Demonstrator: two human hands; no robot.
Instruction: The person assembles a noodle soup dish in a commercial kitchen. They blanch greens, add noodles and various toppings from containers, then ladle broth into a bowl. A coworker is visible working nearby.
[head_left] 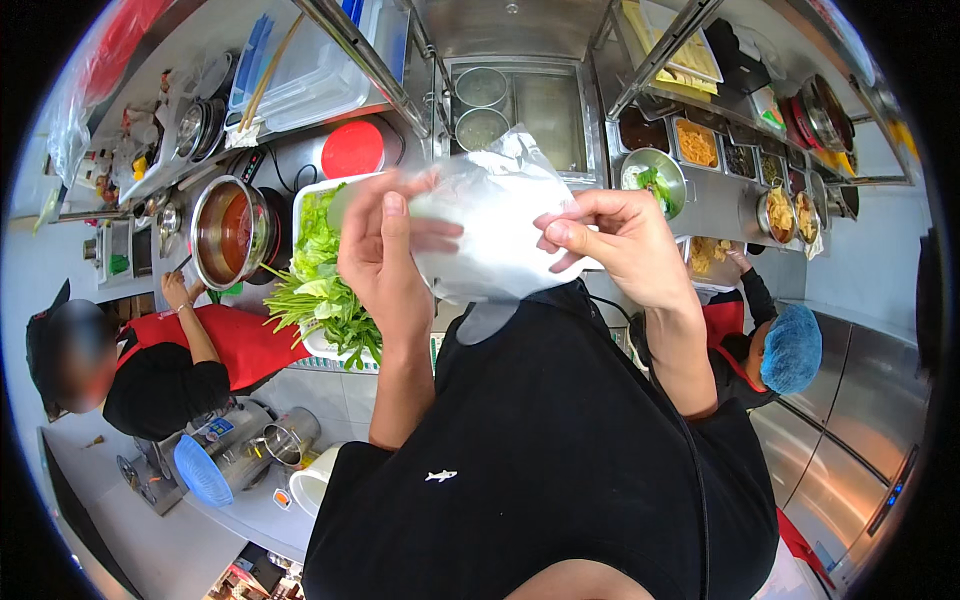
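Note:
A thin, see-through plastic glove (495, 215), with a crumpled upper corner and a rounded lobe hanging down, is in front of my chest. My right hand (625, 240) pinches its right edge between thumb and fingers. My left hand (385, 255) is at the other side, thumb up and apart. Its fingers stretch toward the plastic, smeared by motion and partly seen through the film. Whether they are inside or behind it I cannot tell. Bright white shows through the middle, and what lies there is hidden.
Left of me stand a white basket of leafy greens (345, 345), a red lid (352, 150) and a steel pot of red liquid (224, 232). A steel bowl (672, 170) and food trays (697, 143) line the right. Co-workers stand at left (150, 390) and right (765, 340).

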